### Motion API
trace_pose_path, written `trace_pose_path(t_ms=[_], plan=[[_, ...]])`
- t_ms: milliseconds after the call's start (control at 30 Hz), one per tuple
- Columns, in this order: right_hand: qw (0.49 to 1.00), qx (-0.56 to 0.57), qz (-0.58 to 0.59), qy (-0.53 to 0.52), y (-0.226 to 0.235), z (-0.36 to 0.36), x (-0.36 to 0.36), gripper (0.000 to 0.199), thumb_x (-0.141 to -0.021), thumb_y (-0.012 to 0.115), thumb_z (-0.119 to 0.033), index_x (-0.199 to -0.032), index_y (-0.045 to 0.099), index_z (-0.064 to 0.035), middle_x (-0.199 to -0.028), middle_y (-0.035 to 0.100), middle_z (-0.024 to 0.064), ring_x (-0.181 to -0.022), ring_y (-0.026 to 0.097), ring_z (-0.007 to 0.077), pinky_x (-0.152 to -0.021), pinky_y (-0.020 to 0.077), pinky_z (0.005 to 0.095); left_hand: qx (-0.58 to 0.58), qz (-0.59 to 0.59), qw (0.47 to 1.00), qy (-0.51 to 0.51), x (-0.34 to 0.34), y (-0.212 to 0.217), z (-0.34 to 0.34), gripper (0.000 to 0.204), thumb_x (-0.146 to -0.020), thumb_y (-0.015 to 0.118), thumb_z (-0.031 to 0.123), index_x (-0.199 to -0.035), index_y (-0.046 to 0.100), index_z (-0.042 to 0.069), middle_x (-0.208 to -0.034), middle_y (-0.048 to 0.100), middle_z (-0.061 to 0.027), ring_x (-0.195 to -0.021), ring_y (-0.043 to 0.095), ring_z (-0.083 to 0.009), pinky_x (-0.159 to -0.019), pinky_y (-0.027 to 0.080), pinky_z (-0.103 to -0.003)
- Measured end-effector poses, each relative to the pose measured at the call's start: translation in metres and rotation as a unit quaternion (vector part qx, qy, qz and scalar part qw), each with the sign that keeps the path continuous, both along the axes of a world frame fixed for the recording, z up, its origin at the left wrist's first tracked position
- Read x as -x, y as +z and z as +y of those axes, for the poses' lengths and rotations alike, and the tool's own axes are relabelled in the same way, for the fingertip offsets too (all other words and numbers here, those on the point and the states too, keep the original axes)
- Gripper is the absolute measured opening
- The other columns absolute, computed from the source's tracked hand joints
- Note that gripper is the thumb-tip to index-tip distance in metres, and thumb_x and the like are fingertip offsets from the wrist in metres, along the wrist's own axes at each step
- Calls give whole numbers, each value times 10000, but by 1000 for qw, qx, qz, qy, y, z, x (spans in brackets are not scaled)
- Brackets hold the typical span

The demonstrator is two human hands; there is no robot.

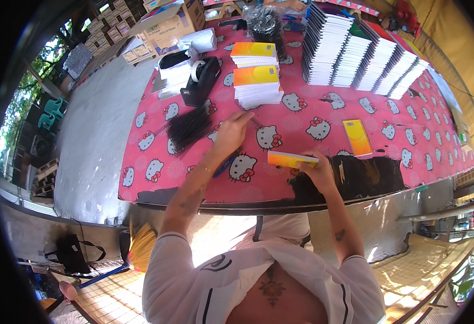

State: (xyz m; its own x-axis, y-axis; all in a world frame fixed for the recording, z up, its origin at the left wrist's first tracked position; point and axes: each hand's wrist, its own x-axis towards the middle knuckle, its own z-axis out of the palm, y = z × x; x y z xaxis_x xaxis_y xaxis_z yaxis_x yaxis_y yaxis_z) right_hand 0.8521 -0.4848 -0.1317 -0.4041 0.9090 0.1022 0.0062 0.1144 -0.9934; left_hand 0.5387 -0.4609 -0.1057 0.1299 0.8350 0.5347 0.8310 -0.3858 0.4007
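Observation:
My right hand (319,174) grips a small yellow-orange notepad (284,159) above the near edge of the table, its long side facing left. Out to the left, my left hand (231,134) reaches forward with thumb and fingers pinched on a thin black spiral binding coil (256,123). A heap of black coils (187,130) lies just left of that hand. Beyond it stand stacks of similar yellow-orange notepads (256,76). One more notepad (357,138), with a coil along its edge, rests flat to the right. Partly hidden by my left wrist is a blue tool (226,164).
A black tape dispenser (201,83) stands beyond the coils. Tall stacks of spiral notebooks (328,48) fill the far right. A black plastic bag (264,24) and a cardboard box (173,28) are at the back. The pink tablecloth (323,110) is torn near the front edge.

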Motion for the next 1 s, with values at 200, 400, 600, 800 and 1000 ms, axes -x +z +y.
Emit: trace_pose_path(t_ms=[200,400,600,800,1000], plan=[[1000,-20,-3,-1,10,-5,-4,224,-932,680,-51,-1145,685,19,-1036,684,50,-928,622,95,-832,507,242,-108,158,980,-55,-4,-7,20,295,-876,655,55,-1170,665,73,-1071,646,-82,-944,622,-319,-833,513,-424],[998,24,51,-33,4,-7,-16,255,-921,709,-68,-1156,683,26,-1040,692,42,-957,620,103,-862,511,257,13,-108,992,-62,-50,17,-17,204,-960,606,82,-1158,651,65,-987,660,-112,-809,643,-322,-712,536,-403],[997,1,74,-11,7,-9,1,259,-948,683,-83,-1180,673,32,-1074,700,54,-970,628,100,-850,513,253,121,-297,943,-87,-58,43,-51,221,-1038,554,154,-1206,649,45,-834,617,-20,-612,531,-62,-556,449,-234],[998,-2,64,20,-1,-5,9,273,-962,664,-83,-1206,664,39,-1102,699,66,-976,631,104,-866,514,256,229,-369,895,-100,-45,44,-68,274,-1023,601,217,-1189,654,6,-879,649,-4,-649,555,-51,-581,483,-214],[998,-2,68,-2,-5,-5,10,268,-966,655,-73,-1207,661,44,-1117,695,60,-988,634,113,-897,512,271,128,-226,956,-137,-47,32,-76,272,-954,654,149,-1209,668,56,-1055,689,-44,-914,657,-159,-885,522,-360]])
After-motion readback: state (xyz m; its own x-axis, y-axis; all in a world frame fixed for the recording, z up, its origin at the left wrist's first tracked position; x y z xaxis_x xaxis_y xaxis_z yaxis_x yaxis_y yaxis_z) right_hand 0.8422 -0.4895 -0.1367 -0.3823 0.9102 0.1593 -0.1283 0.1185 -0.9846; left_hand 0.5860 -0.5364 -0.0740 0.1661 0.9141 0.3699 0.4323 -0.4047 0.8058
